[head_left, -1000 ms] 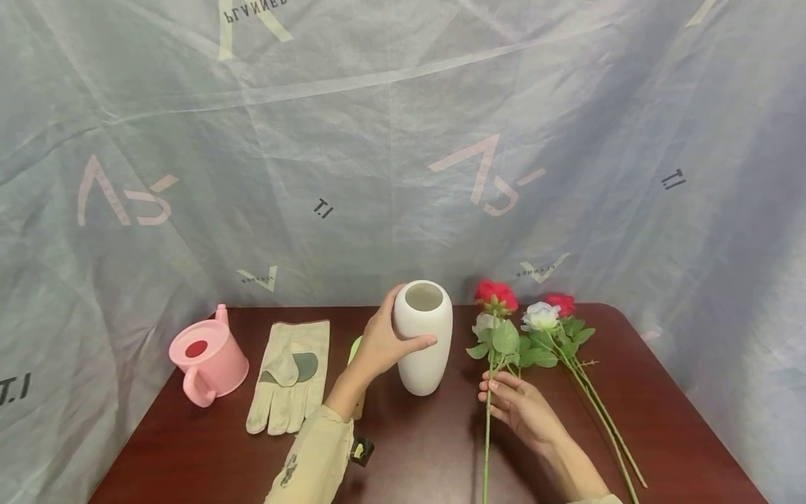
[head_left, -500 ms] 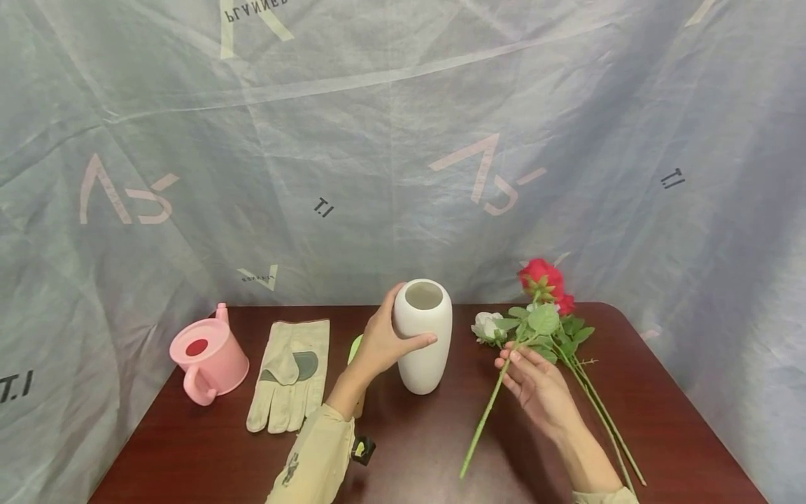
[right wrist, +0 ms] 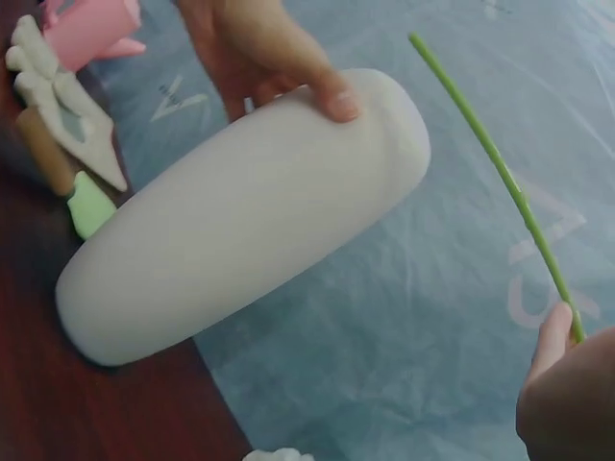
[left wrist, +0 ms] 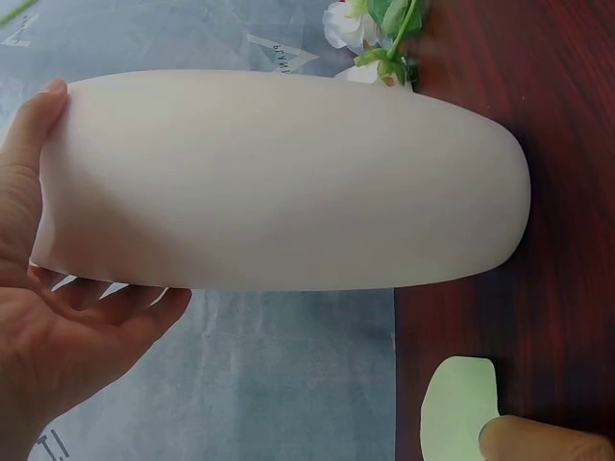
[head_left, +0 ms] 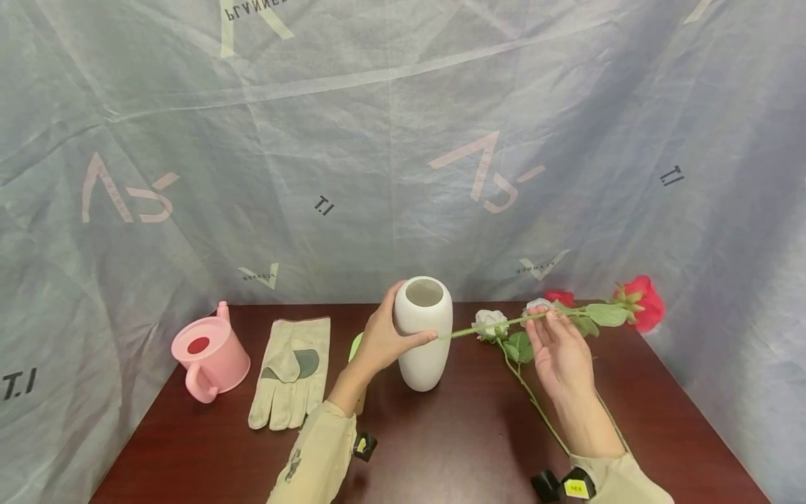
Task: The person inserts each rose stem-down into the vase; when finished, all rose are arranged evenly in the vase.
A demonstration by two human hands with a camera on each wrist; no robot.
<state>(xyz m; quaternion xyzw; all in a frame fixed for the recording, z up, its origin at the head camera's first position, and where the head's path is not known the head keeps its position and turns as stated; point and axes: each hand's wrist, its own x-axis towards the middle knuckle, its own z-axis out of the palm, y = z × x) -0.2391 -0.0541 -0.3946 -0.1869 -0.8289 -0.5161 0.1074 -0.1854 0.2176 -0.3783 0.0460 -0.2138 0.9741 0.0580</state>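
Note:
My left hand (head_left: 383,341) holds the white vase (head_left: 427,360) near its top, thumb across the front; the vase stands upright on the table. The right hand (head_left: 562,358) pinches the stem of a red rose (head_left: 646,304). That rose lies almost level in the air, bloom to the right, cut end to the left. In the right wrist view a gap shows between the green stem (right wrist: 490,144) and the vase (right wrist: 240,216). A white rose (head_left: 490,325) lies beyond the stem, and another white bloom (head_left: 535,306) is partly hidden behind the right fingers.
Another red bloom (head_left: 560,299) lies at the back right. To the left are a pink watering can (head_left: 217,355) and a pale work glove (head_left: 290,378). A small tool with a light green blade (left wrist: 459,408) and wooden handle lies beside the vase, mostly hidden by my left arm.
My right hand has moved right and up with the red rose, turning it from pointing away to almost level, its stem end swung toward the vase. The left hand and vase stay put.

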